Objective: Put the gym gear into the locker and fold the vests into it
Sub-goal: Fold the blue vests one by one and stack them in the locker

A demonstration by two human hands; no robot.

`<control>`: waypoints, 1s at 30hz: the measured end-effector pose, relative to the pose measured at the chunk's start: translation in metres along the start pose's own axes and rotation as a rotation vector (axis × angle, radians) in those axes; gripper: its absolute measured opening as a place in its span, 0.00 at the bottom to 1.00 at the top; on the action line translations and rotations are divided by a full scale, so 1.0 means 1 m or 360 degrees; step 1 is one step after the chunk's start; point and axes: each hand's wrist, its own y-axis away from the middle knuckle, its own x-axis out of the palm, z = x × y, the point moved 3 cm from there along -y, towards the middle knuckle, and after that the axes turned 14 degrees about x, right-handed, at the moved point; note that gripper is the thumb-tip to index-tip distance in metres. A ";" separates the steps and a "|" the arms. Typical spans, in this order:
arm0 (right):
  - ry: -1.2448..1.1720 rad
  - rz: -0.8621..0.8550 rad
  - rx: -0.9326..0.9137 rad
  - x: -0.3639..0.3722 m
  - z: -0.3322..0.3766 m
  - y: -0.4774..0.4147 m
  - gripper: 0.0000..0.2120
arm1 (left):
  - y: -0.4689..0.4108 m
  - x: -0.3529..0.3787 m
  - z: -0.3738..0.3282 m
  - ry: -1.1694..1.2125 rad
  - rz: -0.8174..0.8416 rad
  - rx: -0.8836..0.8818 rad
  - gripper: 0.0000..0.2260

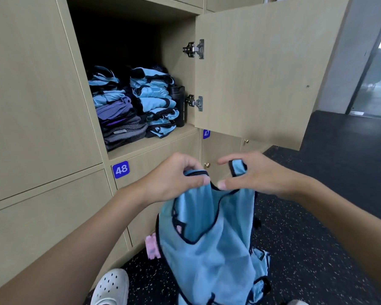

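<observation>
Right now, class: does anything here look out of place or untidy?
Yes: a pink cloth lies crumpled on the floor against the locker base, behind the blue vest both hands hold. The locker's folded stacks look neat.

Light-blue vest (209, 245) with black trim, hung unfolded by its shoulder straps below the locker (141, 137), open locker held two stacks of folded vests (154, 100), darker clothes (121, 126) beneath the left stack, black bottle (179, 106) upright at right

Single head view — you look forward and down, close on both hands (218, 179), the open locker (154, 137) just ahead, upper left; speckled floor (317, 249) below. No second view.
</observation>
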 end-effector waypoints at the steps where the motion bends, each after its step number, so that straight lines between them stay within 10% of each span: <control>1: -0.0053 0.0126 -0.0023 0.007 0.003 0.000 0.19 | -0.002 0.001 -0.003 0.0047 -0.0037 0.0021 0.05; 16: -0.0203 -0.0383 0.0108 -0.009 -0.019 -0.014 0.14 | 0.009 -0.021 0.002 -0.0304 -0.0197 -0.0206 0.06; 22: -0.0285 -0.0030 0.0042 0.011 0.007 -0.002 0.24 | 0.004 -0.012 -0.014 -0.0061 -0.0400 -0.0257 0.05; 30: -0.0432 0.0058 -0.0036 0.032 0.017 -0.003 0.13 | -0.001 -0.006 -0.019 0.0328 -0.0566 -0.0496 0.12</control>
